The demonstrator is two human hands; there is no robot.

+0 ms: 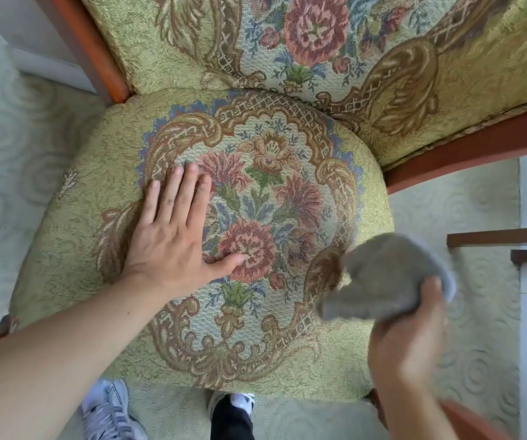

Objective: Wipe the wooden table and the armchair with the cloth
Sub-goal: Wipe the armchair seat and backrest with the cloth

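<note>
The armchair fills the view from above, its green floral seat cushion [287,354] rounded and its backrest [167,42] at the top. My left hand [176,236] lies flat with straight fingers on the left half of the seat. A bunched grey cloth [386,274] is gripped by my right hand [408,341] just above the seat's right edge; both are blurred by motion. The wooden table cannot be made out with certainty.
Reddish wooden frame rails run at the upper left [97,55] and right [465,154] of the armchair. Dark wooden bars [503,239] show at the right edge. Pale green swirl-patterned carpet [8,173] surrounds the chair. My shoes [106,411] stand before the seat.
</note>
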